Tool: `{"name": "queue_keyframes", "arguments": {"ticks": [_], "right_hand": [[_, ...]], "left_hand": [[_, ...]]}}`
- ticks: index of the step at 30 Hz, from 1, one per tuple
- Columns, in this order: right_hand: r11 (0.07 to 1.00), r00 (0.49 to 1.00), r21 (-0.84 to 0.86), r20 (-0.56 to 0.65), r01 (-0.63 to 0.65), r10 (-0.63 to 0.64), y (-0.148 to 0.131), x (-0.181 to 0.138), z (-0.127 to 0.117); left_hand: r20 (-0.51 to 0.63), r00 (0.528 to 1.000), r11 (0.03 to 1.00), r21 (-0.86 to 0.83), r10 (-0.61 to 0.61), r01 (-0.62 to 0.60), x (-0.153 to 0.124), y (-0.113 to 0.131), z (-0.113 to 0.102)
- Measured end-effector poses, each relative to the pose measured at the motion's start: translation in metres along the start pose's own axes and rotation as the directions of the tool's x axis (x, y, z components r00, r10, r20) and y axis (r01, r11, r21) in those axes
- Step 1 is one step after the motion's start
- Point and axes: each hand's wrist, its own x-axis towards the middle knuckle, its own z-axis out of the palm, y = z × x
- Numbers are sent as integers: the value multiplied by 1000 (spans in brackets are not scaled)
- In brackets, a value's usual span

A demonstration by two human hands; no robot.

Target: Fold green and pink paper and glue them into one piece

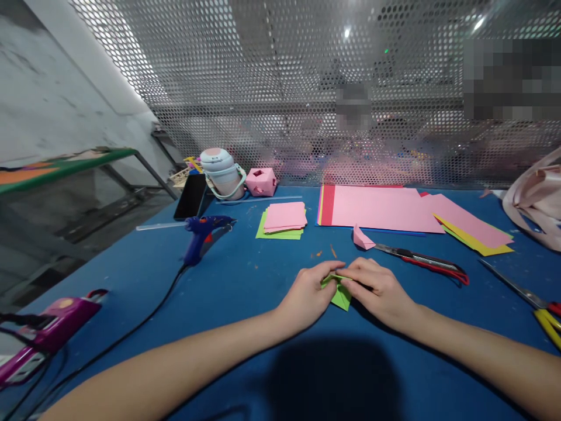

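A small folded green paper piece lies on the blue table near the middle. My left hand pinches its left side with curled fingers. My right hand presses on its right side, fingers closed over the fold. Both hands meet above the paper. A folded pink paper piece sits just beyond them.
Red-handled scissors lie right of my hands, another pair at the far right. Small pink and green paper squares, large pink sheets, a blue glue gun with its cord, a phone, a cup, a pink paper cube.
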Motion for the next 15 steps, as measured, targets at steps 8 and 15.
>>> {"name": "queue_keyframes", "arguments": {"ticks": [8,15], "right_hand": [[999,1000,37,18,-23,22,1,0,0],[988,991,77,-6,-133,134,-1,2,1]], "left_hand": [[10,1000,1000,-12,-9,10,0,1,0],[19,978,950,-235,-207,205,6,-1,0]]}}
